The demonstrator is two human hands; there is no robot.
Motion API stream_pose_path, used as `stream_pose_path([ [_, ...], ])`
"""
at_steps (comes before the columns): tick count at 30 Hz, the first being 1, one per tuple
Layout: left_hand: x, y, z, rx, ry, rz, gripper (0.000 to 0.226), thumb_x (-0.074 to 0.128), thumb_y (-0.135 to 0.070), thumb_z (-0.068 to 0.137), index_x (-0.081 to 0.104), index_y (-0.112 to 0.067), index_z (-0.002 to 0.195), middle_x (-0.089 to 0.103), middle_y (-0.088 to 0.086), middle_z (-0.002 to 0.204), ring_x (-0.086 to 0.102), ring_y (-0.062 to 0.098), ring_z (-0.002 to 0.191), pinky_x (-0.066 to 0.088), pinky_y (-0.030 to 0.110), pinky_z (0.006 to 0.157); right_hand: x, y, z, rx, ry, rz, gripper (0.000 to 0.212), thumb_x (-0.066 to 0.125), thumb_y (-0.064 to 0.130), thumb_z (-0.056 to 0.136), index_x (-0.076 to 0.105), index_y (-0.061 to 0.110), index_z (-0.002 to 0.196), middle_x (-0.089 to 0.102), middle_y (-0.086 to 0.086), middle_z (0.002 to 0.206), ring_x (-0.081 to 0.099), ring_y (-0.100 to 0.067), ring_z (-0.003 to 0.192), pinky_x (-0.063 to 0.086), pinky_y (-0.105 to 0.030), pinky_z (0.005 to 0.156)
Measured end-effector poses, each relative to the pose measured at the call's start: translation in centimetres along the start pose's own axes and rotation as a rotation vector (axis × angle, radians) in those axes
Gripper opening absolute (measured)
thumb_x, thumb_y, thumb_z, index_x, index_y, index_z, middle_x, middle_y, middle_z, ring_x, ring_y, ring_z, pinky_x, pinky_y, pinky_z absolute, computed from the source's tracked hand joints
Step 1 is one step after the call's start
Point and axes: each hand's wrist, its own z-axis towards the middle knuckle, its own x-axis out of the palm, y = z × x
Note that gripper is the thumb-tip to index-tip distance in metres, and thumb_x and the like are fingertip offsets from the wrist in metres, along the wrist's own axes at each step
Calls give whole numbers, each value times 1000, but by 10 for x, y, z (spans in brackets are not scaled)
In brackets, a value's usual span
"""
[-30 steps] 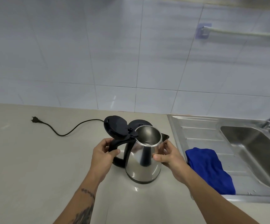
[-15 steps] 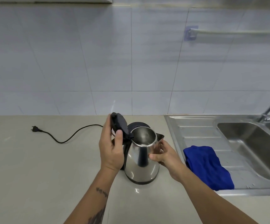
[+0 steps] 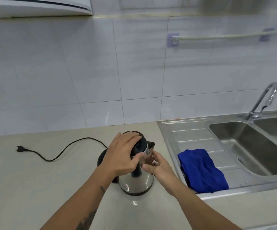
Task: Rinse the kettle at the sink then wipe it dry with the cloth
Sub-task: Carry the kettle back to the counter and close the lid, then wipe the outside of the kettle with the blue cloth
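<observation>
Head view: shiny steel kettle (image 3: pixel 135 182), black lid under left hand (image 3: pixel 122 154) fingers, right hand (image 3: pixel 157 165) steadying.

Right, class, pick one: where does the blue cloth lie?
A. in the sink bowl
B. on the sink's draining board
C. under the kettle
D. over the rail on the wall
B: the blue cloth lies on the ridged draining board, left of the sink bowl and right of the kettle.

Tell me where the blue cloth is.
The blue cloth lies on the sink's draining board, right of the kettle and left of the basin.
</observation>
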Motion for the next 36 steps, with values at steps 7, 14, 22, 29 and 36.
stream_pose_path([
  [7,-2,17,1,46,-20,-38,60,71,-51,73,66,-25,127,60,-12,136,54,12,127,42,40,108,3,-4,0,-7,-21,-25,71,81,18,79,52,36,141,67,8,128,64,-15,117,50,-42,108],
  [14,1,14,3,37,-66,-25,54,72,-49,70,71,-19,115,68,-7,123,62,16,115,49,30,98,1,-1,8,-24,-29,-77,62,79,15,77,60,38,132,72,12,117,68,-22,111,54,-44,103],
  [22,8,8,7,-30,-60,122,55,59,-49,78,69,-13,118,68,-1,123,61,22,117,52,38,97,-6,13,18,-37,31,-195,45,74,21,84,65,44,122,71,16,119,62,-19,122,46,-45,112],
  [29,25,-21,18,-205,-13,294,62,39,-52,88,52,-19,139,52,-4,145,44,21,135,45,44,94,-58,17,30,29,-6,-552,71,68,30,94,35,23,156,40,-1,159,39,-23,145,37,-38,116],
  [36,33,-33,19,-321,-5,266,64,39,-48,90,42,-20,148,38,-2,157,29,21,147,23,41,116,-153,-18,41,304,-28,-1149,77,56,44,92,20,29,158,17,-13,164,19,-42,149,26,-64,115],
])
